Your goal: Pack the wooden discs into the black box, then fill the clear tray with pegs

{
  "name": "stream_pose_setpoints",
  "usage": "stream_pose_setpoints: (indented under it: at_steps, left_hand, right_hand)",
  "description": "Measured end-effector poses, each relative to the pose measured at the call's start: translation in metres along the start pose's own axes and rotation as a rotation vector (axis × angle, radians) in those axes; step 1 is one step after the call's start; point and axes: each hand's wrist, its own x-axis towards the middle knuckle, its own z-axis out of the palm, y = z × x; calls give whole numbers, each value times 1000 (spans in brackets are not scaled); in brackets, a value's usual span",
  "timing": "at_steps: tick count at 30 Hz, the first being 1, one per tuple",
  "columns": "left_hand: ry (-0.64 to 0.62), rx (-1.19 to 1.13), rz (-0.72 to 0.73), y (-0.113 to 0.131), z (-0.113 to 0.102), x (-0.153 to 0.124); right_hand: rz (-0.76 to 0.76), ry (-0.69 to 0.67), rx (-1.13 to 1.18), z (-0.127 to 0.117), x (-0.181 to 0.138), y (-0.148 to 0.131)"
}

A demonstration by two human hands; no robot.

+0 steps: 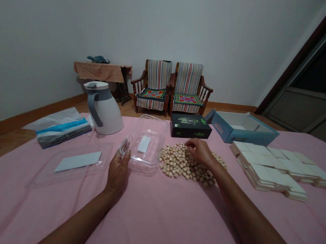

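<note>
Tub [154, 132] in left hand [118, 170], pellets [181, 163] at right hand [201, 151]

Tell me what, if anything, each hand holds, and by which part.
Left hand: the clear box, by its left side. Right hand, at the wooden pieces: cannot tell.

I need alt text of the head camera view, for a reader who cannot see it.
A person's left hand holds the edge of a clear plastic box, while the right hand is at a pile of small beige pieces on a pink tablecloth. Nearby are a jug, a black box, a blue box and stacks of pale squares, with two chairs behind.
</note>
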Motion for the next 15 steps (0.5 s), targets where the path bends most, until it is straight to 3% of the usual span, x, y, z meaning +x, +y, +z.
stream_pose_setpoints:
  at_steps: [3, 7, 12, 15]
  left_hand:
    - [-13, 18, -30, 2, 1, 0]
    - [-10, 25, -53, 2, 1, 2]
    - [-9, 16, -66, 1, 1, 3]
    - [-21, 13, -75, 1, 2, 2]
  right_hand:
    - [-12, -125, -62, 6, -6, 7]
    - [-9, -141, -74, 13, -9, 7]
    - [9, -81, -40, 10, -6, 2]
    - [3, 35, 240, 7, -1, -17]
